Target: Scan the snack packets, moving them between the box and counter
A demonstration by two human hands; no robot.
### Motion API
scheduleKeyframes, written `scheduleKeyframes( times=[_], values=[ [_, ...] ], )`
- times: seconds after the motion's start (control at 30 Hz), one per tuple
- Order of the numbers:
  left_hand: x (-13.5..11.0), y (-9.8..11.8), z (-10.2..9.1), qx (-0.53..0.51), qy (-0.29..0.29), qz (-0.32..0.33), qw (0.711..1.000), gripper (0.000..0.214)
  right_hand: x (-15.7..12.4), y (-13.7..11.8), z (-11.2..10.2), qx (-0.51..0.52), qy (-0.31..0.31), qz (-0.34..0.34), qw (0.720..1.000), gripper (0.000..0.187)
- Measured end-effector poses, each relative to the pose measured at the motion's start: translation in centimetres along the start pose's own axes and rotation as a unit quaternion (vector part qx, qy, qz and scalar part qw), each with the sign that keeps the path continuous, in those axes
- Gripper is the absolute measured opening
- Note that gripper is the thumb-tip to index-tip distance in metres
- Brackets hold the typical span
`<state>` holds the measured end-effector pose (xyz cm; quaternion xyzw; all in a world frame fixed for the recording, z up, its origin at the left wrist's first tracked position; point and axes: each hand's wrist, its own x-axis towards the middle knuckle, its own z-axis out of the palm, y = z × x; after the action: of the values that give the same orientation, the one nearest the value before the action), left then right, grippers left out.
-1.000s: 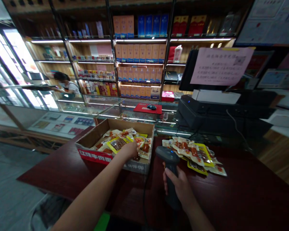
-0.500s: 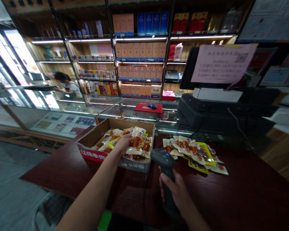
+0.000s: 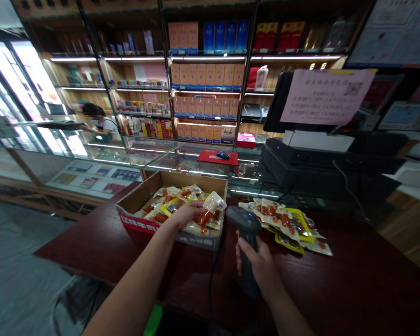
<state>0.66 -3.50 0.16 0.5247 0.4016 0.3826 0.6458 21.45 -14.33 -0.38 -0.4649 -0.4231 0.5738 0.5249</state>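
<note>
Now the left hand (image 3: 188, 213) pinches a packet (image 3: 210, 211) just over the box (image 3: 135, 199) rim, beside the scanner (image 3: 247, 223) clenched in the right hand (image 3: 259, 267), so, I judge, its code should face the scanner head, flat and steady.

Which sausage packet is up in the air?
The packet in the left hand, held above the box beside the scanner. The others lie in the box or in the pile on the table.
</note>
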Motion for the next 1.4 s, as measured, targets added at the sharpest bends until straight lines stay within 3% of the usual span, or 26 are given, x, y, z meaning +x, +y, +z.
scheduleKeyframes(
  times=[0.37, 0.6, 0.7, 0.87, 1.17, 1.3, 1.4],
  values=[
    [0.1, -0.2, -0.2, 0.02, 0.035, 0.011, 0.999, 0.026, -0.3, 0.0, -0.2, 0.005, -0.004, -0.004, 1.0, 0.048],
    [1.1, 1.2, 0.8, -0.117, 0.201, 0.063, 0.971, 0.01, -0.4, 0.1, -2.3, 0.006, 0.016, -0.024, 1.0, 0.044],
    [1.9, 1.8, 3.0, -0.153, 0.197, 0.073, 0.966, 0.01, -0.4, 0.0, -3.7, 0.011, 0.03, -0.039, 0.999, 0.043],
    [4.2, 1.9, 8.7, -0.151, 0.099, 0.054, 0.982, 0.021, -0.9, -1.1, -6.7, 0.007, 0.076, -0.046, 0.996, 0.05],
    [10.5, -0.6, 18.3, -0.123, 0.012, 0.011, 0.992, 0.016, -2.7, -3.3, -13.6, 0.001, 0.186, -0.069, 0.98, 0.042],
    [12.7, -1.7, 21.0, -0.049, 0.054, 0.036, 0.997, 0.008, -3.4, -3.5, -14.7, 0.005, 0.198, -0.083, 0.977, 0.042],
    [13.8, -2.3, 21.4, 0.066, 0.117, 0.09, 0.987, 0.009, -3.8, -3.6, -14.8, 0.007, 0.192, -0.092, 0.977, 0.044]
  ],
)
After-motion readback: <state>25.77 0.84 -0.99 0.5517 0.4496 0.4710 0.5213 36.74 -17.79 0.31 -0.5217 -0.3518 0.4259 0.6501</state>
